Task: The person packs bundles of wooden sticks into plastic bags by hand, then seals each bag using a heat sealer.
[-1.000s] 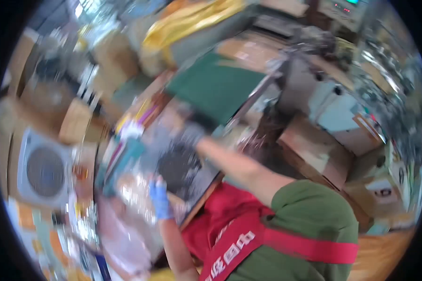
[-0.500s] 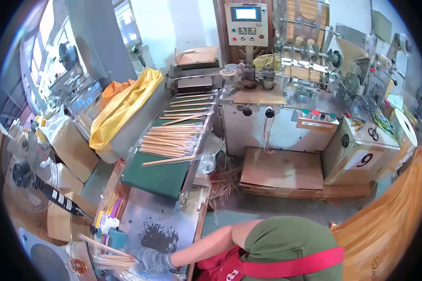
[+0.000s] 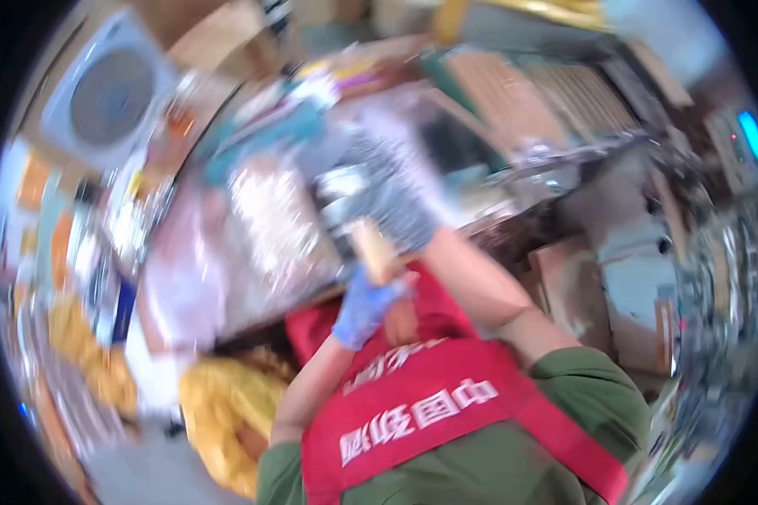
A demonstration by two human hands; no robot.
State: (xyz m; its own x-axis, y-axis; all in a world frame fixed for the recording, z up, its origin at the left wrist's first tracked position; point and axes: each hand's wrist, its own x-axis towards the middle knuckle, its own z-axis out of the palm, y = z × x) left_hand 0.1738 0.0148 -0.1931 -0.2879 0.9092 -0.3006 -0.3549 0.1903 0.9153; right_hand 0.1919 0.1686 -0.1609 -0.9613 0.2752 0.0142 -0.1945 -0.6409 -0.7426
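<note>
The view is heavily blurred by motion. In front of the red apron (image 3: 421, 421), my left hand (image 3: 370, 305), in a blue glove, is wrapped round a bundle of pale wooden sticks (image 3: 374, 248). My right hand (image 3: 392, 198), in a grey glove, reaches over the metal work surface just above the bundle. Its fingers are smeared, and I cannot make out what they hold, if anything. Left of my right hand lies a pile of shiny clear plastic wrapping (image 3: 278, 223).
A green conveyor with wooden sticks (image 3: 514, 97) runs at the upper right. A grey-blue box fan (image 3: 114, 101) stands at the upper left. Yellow cloth (image 3: 227, 412) hangs at the lower left. A cardboard sheet (image 3: 568, 286) leans at the right.
The view has swung down and turned towards my body. My left hand has come into view holding sticks. My right hand no longer shows the loose sticks it held at the lower left.
</note>
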